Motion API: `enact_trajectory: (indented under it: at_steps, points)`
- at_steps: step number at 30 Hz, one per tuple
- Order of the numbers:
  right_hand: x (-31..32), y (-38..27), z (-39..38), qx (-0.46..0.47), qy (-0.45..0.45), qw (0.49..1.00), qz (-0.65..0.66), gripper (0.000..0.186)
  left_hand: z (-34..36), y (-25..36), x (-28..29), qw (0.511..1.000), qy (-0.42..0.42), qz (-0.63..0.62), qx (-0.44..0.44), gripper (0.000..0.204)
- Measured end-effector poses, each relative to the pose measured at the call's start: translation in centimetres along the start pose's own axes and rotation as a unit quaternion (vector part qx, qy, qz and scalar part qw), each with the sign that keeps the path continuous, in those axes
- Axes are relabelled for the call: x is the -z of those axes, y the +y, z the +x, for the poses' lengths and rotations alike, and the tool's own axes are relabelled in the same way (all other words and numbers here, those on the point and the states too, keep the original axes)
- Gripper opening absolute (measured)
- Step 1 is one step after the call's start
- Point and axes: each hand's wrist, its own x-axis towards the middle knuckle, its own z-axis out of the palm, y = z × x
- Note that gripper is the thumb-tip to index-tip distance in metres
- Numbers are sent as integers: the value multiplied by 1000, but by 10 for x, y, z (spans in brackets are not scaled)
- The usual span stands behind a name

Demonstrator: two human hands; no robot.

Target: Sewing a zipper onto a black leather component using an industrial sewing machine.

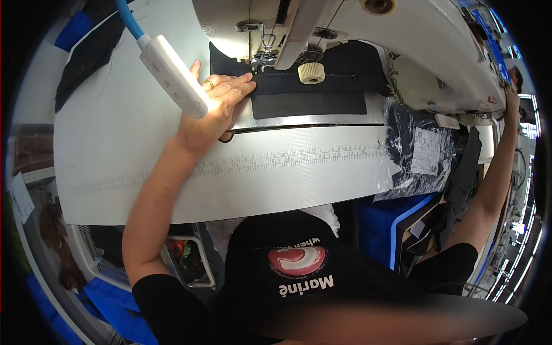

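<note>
My left hand (215,109) lies with its fingers stretched out on black fabric (328,86) beside the presser foot (256,65) of a sewing machine (448,40). A ring is on one finger. Along the fabric runs a dark line that looks like a zipper (310,75). A separate-looking black strip (310,106) lies at its near edge. My right arm reaches far out to the machine's right end, where my right hand (512,99) shows small at the picture's rim; its fingers cannot be made out.
A white lamp (172,75) on a blue neck hangs over my left hand. Printed ruler marks (287,160) cross the white table (259,190). A clear plastic package (422,149) lies at the right. Below are a blue crate (376,230) and a white basket (190,261).
</note>
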Motion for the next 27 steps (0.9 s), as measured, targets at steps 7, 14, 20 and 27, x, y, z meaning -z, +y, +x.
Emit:
enact_trajectory:
  at_steps: [7,14,20,27]
  points:
    - [2,15,30,-35,-41,997,54,51,0,0,0,1000,11,-3,-2,26]
    - [-24,-56,-122,-196,50,838,507,52,5,3,3,1000,7,0,1,23]
    - [-32,-66,-165,-126,97,692,704,48,6,2,3,1000,21,-4,-11,17]
    - [-40,-45,-163,-106,237,821,509,57,6,1,3,999,21,-26,-11,18]
